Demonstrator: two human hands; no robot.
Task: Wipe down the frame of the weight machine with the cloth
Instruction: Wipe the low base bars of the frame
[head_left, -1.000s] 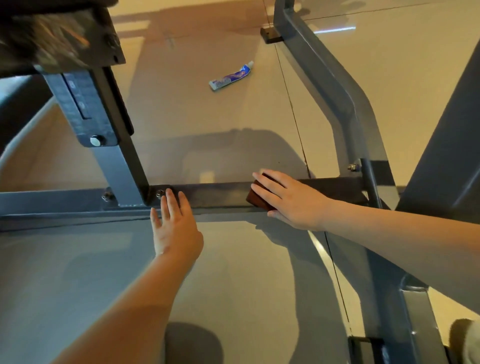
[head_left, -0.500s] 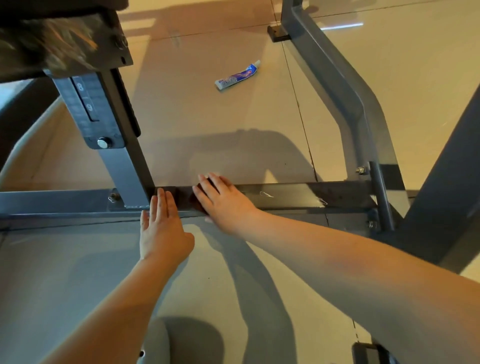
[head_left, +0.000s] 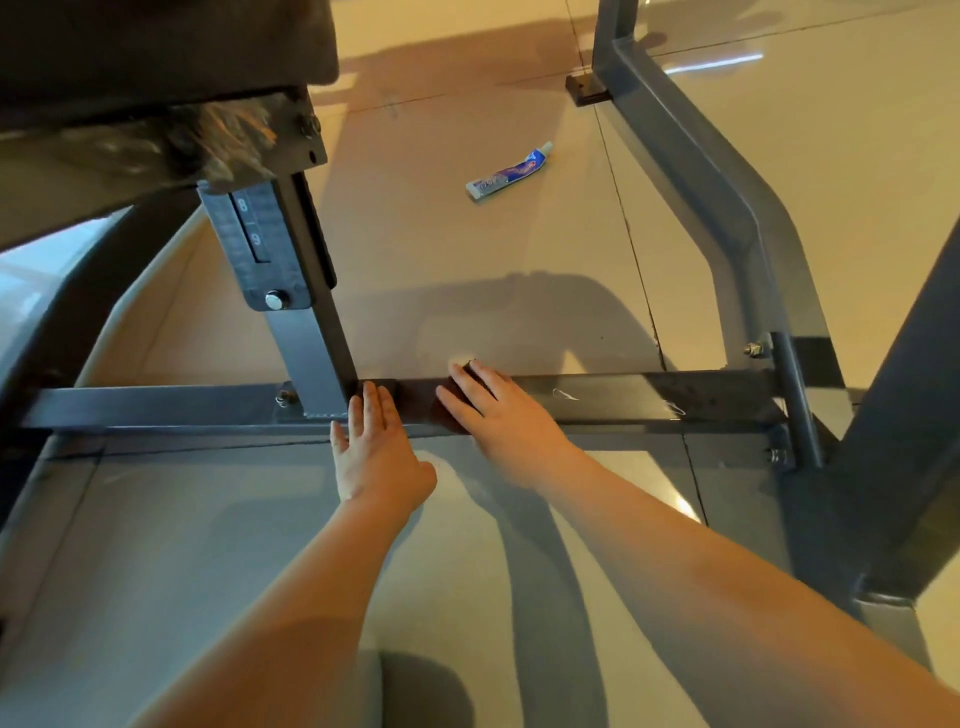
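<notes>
The weight machine's low grey crossbar (head_left: 649, 400) runs left to right across the tiled floor. My right hand (head_left: 498, 415) lies flat on it with straight fingers, pressing a dark red cloth (head_left: 423, 408) against the bar; most of the cloth is hidden under the palm. My left hand (head_left: 374, 447) rests flat on the same bar just to the left, fingertips touching the foot of the upright seat post (head_left: 311, 353). The two hands lie a short gap apart.
A padded seat (head_left: 156, 52) overhangs at the top left on the numbered post. A bent grey frame leg (head_left: 727, 208) rises at the right, and a dark slanted beam (head_left: 909, 415) beside it. A toothpaste tube (head_left: 509, 174) lies on the floor beyond the bar.
My right hand has slid the cloth left along the crossbar, from near the right joint to close beside my left hand. My left hand has stayed by the post.
</notes>
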